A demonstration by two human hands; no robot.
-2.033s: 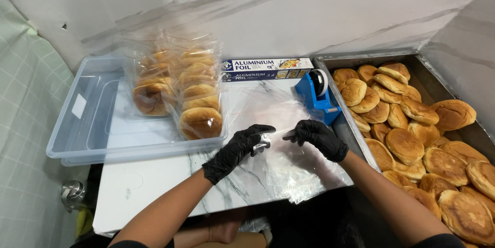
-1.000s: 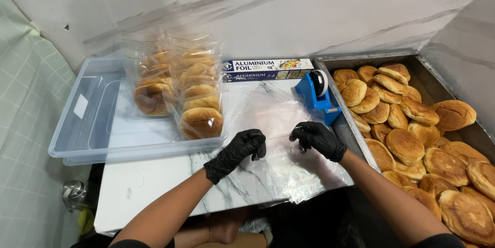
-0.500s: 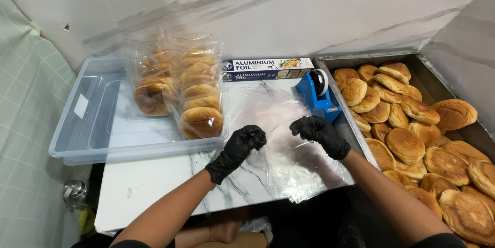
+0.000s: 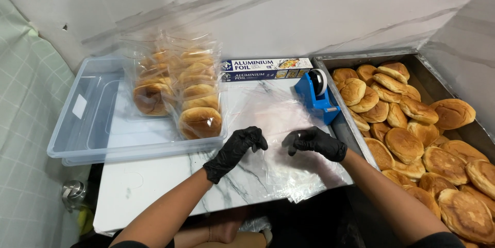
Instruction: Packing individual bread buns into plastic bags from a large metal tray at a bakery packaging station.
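The left hand (image 4: 238,151) and the right hand (image 4: 315,143), both in black gloves, hover close together over a stack of clear plastic bags (image 4: 289,139) that lies flat on the marble-patterned bench (image 4: 154,186); the stack sits at the middle of the bench, between the clear plastic bin (image 4: 93,124) on the left and the metal tray (image 4: 356,139) on the right, with its near edge hanging slightly over the front of the bench. The left grip is curled, fingertips drawn together at the top sheet of the stack; whether it has actually pinched the film I cannot tell; the right grip is likewise curled with fingers bent inward just above the bags, and I cannot tell whether it holds a sheet or merely touches it. The two hands are near each other but apart.

Inside the bin stand bagged buns (image 4: 180,88) in upright clear packs, leaning against each other toward the bin's right side; behind the bags, against the wall, lies a long box of aluminium foil (image 4: 265,69); just right of it a blue tape dispenser (image 4: 317,93) rests at the bench edge, touching the tray's rim; the tray is heaped with loose golden-brown buns (image 4: 423,134).
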